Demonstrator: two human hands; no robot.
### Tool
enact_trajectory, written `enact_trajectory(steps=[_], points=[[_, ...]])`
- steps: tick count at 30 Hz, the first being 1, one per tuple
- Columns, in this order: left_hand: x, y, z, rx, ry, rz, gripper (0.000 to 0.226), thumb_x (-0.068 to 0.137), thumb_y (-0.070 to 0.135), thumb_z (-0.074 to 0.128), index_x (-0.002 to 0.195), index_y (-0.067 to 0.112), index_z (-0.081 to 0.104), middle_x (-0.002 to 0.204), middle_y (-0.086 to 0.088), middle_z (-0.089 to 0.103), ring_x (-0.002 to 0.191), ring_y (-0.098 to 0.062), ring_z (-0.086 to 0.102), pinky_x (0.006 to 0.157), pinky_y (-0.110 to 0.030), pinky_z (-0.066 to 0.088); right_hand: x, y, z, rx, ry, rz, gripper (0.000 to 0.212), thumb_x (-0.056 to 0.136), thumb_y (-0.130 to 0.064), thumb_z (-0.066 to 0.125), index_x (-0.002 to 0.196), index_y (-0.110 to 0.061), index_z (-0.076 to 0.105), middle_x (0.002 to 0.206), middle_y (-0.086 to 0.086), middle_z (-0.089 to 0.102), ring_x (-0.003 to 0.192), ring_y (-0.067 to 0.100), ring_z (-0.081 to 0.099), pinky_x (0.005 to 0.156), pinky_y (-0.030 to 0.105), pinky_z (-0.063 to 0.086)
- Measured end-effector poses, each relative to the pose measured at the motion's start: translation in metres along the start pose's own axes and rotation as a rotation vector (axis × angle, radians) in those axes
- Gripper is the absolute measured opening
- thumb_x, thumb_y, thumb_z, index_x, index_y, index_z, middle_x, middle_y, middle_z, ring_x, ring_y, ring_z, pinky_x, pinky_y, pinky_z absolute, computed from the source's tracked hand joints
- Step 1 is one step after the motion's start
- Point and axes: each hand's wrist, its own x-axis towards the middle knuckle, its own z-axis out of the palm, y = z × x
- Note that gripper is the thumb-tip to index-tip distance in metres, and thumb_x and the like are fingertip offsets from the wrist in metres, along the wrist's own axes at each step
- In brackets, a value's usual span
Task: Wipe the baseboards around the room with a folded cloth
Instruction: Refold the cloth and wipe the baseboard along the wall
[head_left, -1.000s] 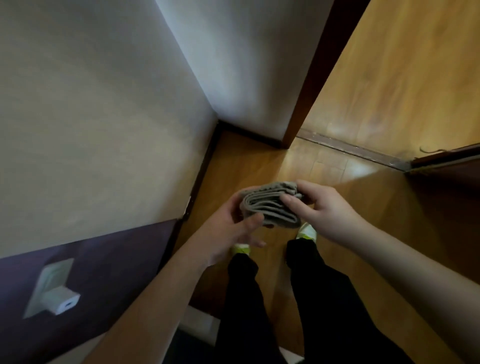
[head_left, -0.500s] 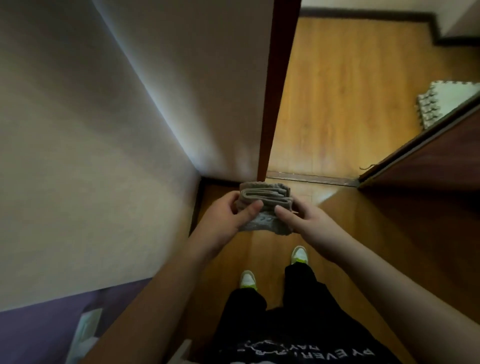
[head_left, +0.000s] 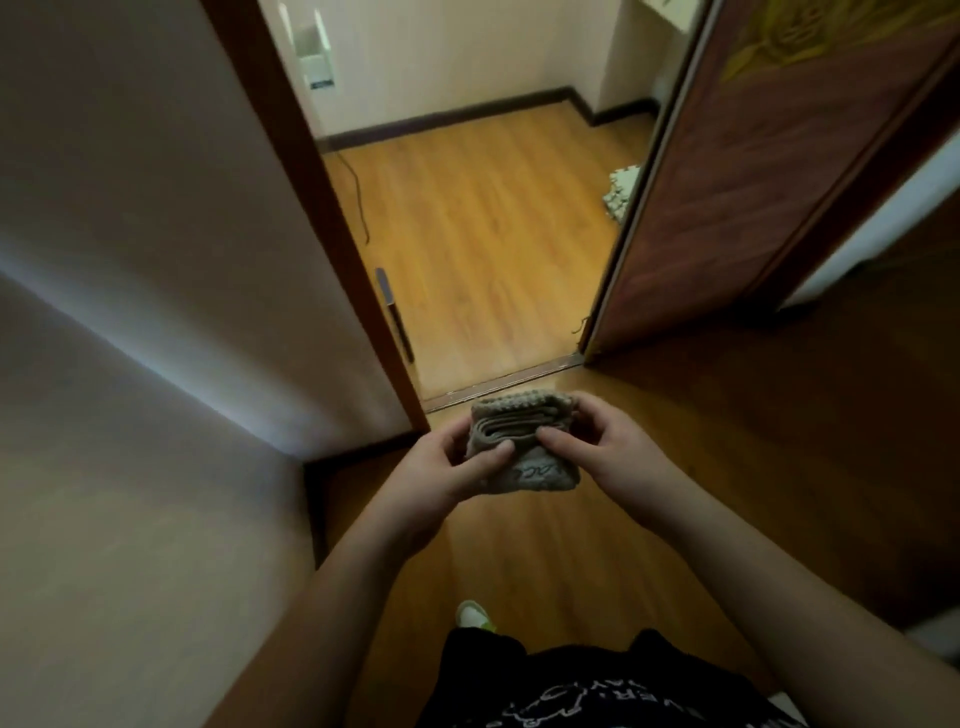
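The view is tilting up since earlier, revealing the doorway; both hands, left hand (head_left: 447, 467) and right hand (head_left: 597, 441), are still pinching the folded cloth (head_left: 522, 447) between them, each grip closed on it, long axis running left-right, layered edge facing up.

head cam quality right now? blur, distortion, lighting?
Head view: strong wide-angle bending of the door frame and open door; mild blur overall, folded cloth and both hands, left and right, still readable; far room floor brighter, near wall dim, shadowed.
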Motion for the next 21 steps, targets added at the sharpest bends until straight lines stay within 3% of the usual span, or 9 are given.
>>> enact_trajectory(steps=[2, 7, 10, 14, 18, 21], points=[[0.011, 0.010, 0.025, 0.098, -0.050, 0.008, 0.057, 0.077, 0.048, 0.077, 0.128, 0.034, 0.059, 0.122, 0.005, 0.068, 0.113, -0.016, 0.065, 0.090, -0.036, 0.056, -0.016, -0.001, -0.030, 0.040, 0.038, -0.009, 0.028, 0.089, -0.025, 0.071, 0.116, -0.028, 0.064, 0.110, -0.004, 0.072, 0.104, 0.013, 0.069, 0.079, 0.025, 0.057], [0.042, 0.036, 0.111, 0.206, -0.253, 0.047, 0.044, 0.083, 0.032, 0.074, 0.123, 0.021, 0.062, 0.120, 0.000, 0.069, 0.112, -0.018, 0.065, 0.088, -0.030, 0.055, -0.076, 0.004, -0.116, 0.053, 0.134, -0.022, 0.029, 0.087, -0.030, 0.071, 0.115, -0.037, 0.064, 0.112, -0.009, 0.069, 0.105, 0.011, 0.067, 0.079, 0.025, 0.058], [0.066, 0.044, 0.173, 0.256, -0.321, 0.040, 0.043, 0.084, 0.027, 0.072, 0.124, 0.015, 0.062, 0.119, -0.003, 0.069, 0.112, -0.021, 0.066, 0.092, -0.038, 0.055, -0.117, 0.010, -0.168, 0.064, 0.221, -0.030, 0.029, 0.087, -0.034, 0.071, 0.115, -0.040, 0.063, 0.113, -0.012, 0.069, 0.105, 0.006, 0.066, 0.079, 0.021, 0.056], [0.094, 0.038, 0.247, 0.302, -0.315, 0.027, 0.030, 0.091, 0.019, 0.067, 0.120, 0.028, 0.065, 0.113, 0.003, 0.072, 0.106, -0.019, 0.068, 0.090, -0.041, 0.057, -0.162, 0.018, -0.222, 0.164, 0.249, 0.002, 0.038, 0.079, -0.055, 0.071, 0.114, -0.055, 0.058, 0.115, -0.011, 0.069, 0.102, 0.013, 0.070, 0.076, 0.024, 0.058], [0.108, 0.035, 0.298, 0.323, -0.339, 0.062, 0.030, 0.092, 0.029, 0.065, 0.111, 0.052, 0.064, 0.114, 0.014, 0.070, 0.104, -0.010, 0.068, 0.085, -0.032, 0.058, -0.186, 0.024, -0.262, 0.268, 0.261, 0.003, 0.038, 0.080, -0.045, 0.072, 0.114, -0.053, 0.059, 0.110, 0.000, 0.072, 0.088, 0.029, 0.073, 0.067, 0.028, 0.058], [0.120, 0.035, 0.320, 0.300, -0.381, 0.024, 0.032, 0.090, 0.034, 0.065, 0.116, 0.053, 0.060, 0.116, 0.013, 0.069, 0.105, -0.014, 0.068, 0.083, -0.034, 0.059, -0.186, 0.033, -0.283, 0.323, 0.305, -0.012, 0.038, 0.080, -0.040, 0.072, 0.115, -0.048, 0.060, 0.110, 0.002, 0.073, 0.088, 0.029, 0.073, 0.066, 0.028, 0.058]])
